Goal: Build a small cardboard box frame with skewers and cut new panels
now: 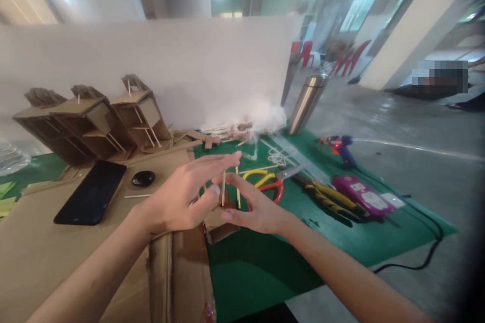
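A small cardboard box [222,232] sits at the edge of the cardboard sheets, with thin wooden sticks [223,192] standing upright on it. My left hand [187,192] reaches over from the left, fingers stretched out above the box and thumb apart beside a stick. From the right, my right hand [257,207] curves around the sticks. Its index finger is close to a stick and its thumb tip is at the box's top; the gap between them is wide. Its other fingers are partly hidden, and firm contact with the sticks cannot be made out.
Cardboard structures [140,121] stand back left. A phone [91,192] and a black mouse [143,178] lie on cardboard. Scissors [278,181], pliers [326,199], a purple device [364,196], a glue gun [341,149] with its cord and a steel flask [307,105] occupy the right.
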{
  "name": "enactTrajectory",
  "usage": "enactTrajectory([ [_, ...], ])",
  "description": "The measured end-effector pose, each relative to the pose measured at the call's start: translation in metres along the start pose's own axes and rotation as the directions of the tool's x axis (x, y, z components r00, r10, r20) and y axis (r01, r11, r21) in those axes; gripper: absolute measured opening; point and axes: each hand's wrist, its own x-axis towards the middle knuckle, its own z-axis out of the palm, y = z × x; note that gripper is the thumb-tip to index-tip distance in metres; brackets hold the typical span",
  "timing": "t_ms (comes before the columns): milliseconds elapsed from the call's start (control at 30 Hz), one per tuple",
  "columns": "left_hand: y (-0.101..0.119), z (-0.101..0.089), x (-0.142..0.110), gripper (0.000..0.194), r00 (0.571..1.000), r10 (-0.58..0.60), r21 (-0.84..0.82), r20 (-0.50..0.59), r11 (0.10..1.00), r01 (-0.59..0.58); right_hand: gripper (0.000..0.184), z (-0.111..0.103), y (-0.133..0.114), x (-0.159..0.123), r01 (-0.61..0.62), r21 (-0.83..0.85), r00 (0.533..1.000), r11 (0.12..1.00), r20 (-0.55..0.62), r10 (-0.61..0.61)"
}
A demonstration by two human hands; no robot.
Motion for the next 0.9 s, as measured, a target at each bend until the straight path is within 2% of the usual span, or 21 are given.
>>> enactTrajectory([
  [100, 0.003, 0.0, 0.0, 0.056, 0.999, -0.024, 0.001, 0.025, 1.0, 0.024, 0.085, -0.011, 0.005, -0.011, -0.124, -0.113, 0.983, 0.986, 0.118, 0.138],
  [167, 0.006, 0.001, 0.001, 0.058, 0.997, -0.064, 0.0, 0.037, 0.998, 0.064, 0.092, -0.013, 0.007, -0.012, -0.151, -0.197, 0.971, 0.969, 0.152, 0.182],
  [267, 0.01, 0.001, 0.002, 0.06, 0.994, -0.101, -0.024, 0.047, 0.994, 0.102, 0.087, -0.012, 0.006, -0.01, -0.183, -0.257, 0.96, 0.949, 0.162, 0.229],
  [333, 0.011, 0.001, 0.002, 0.057, 0.994, -0.101, -0.019, 0.048, 0.995, 0.103, 0.083, -0.011, 0.005, -0.008, -0.21, -0.222, 0.96, 0.952, 0.136, 0.243],
  [467, 0.014, 0.001, 0.003, 0.043, 0.995, -0.09, 0.013, 0.031, 0.996, 0.09, 0.072, -0.013, -0.001, -0.005, -0.114, -0.078, 0.991, 0.99, 0.053, 0.119],
  [567, 0.015, 0.002, 0.004, 0.039, 0.997, -0.077, 0.022, 0.033, 0.997, 0.076, 0.072, -0.015, -0.008, -0.002, -0.036, -0.046, 0.999, 0.998, 0.024, 0.037],
  [667, 0.015, 0.001, 0.003, 0.042, 0.995, -0.09, 0.07, 0.05, 0.994, 0.086, 0.073, -0.017, -0.013, 0.001, 0.007, -0.016, 1.0, 1.0, 0.002, -0.007],
  [900, 0.021, -0.011, -0.004, 0.061, 0.965, -0.182, 0.124, 0.187, 0.979, 0.16, 0.069, -0.016, -0.013, -0.001, -0.013, 0.053, 1.0, 0.999, -0.017, 0.014],
])
